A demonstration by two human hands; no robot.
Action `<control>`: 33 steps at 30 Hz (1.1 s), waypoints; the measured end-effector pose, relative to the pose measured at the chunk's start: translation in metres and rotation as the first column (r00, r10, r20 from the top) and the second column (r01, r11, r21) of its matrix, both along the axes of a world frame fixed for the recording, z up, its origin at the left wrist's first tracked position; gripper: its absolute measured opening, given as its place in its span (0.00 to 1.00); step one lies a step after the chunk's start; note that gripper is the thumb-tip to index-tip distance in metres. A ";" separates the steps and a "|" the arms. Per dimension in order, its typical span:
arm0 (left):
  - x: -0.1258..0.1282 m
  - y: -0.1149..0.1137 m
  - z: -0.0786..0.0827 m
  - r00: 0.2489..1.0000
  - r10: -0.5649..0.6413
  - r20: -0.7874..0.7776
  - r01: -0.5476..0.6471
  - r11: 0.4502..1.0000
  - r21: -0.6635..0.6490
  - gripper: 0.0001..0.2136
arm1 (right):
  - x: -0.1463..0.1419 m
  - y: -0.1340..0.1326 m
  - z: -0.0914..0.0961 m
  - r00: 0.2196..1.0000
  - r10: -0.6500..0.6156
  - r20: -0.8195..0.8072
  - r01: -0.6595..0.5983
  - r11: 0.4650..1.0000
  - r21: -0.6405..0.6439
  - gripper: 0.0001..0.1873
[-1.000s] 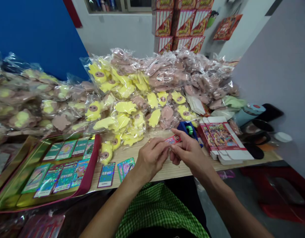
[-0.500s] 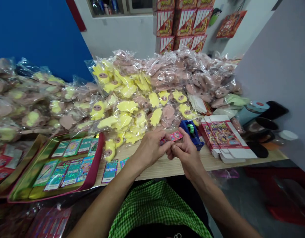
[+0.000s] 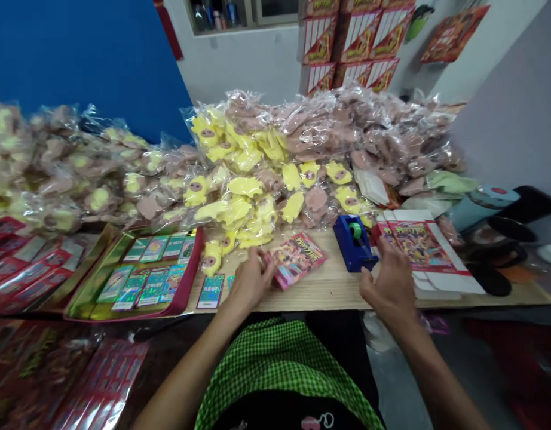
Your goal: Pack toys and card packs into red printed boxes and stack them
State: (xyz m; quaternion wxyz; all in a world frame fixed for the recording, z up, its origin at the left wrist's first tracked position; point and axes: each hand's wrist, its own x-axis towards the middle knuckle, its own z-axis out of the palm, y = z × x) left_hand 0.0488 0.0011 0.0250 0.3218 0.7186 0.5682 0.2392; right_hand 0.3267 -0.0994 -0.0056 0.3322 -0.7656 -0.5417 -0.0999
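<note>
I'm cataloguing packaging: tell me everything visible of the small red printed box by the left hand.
The small red printed box looks like thin, glossy card, with large yellowish lettering and colourful figures on a pinkish-red ground. It appears to lie broad face up, slanted, on the wooden table, between the left hand and the blue tape dispenser, apart from the dispenser. That hand seemingly touches its left end. Blur hides the small print and whether its ends are shut.

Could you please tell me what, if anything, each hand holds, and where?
The left hand is at the printed pack's left end; whether it grips or just touches is unclear. The right hand, beside the flat boxes, shows no clear grip.
</note>
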 end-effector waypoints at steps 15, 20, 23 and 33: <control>0.057 -0.057 -0.021 0.882 -0.224 -0.414 0.296 0.948 0.118 0.44 | 0.010 0.018 -0.015 0.996 -0.053 -0.073 0.046 0.994 -0.095 0.42; 0.031 -0.082 -0.019 0.922 -0.245 -0.301 0.289 0.951 0.111 0.40 | 0.009 0.012 -0.011 0.998 0.040 0.046 -0.039 0.999 -0.032 0.41; -0.013 -0.078 -0.027 0.903 -0.168 -0.395 0.254 0.951 0.178 0.34 | -0.004 -0.002 -0.007 0.981 0.118 0.156 -0.136 0.984 0.112 0.38; -0.112 -0.039 -0.070 0.720 -0.410 -0.560 0.615 0.751 0.241 0.20 | -0.064 0.015 -0.047 0.696 0.667 0.266 -0.673 0.735 -0.079 0.31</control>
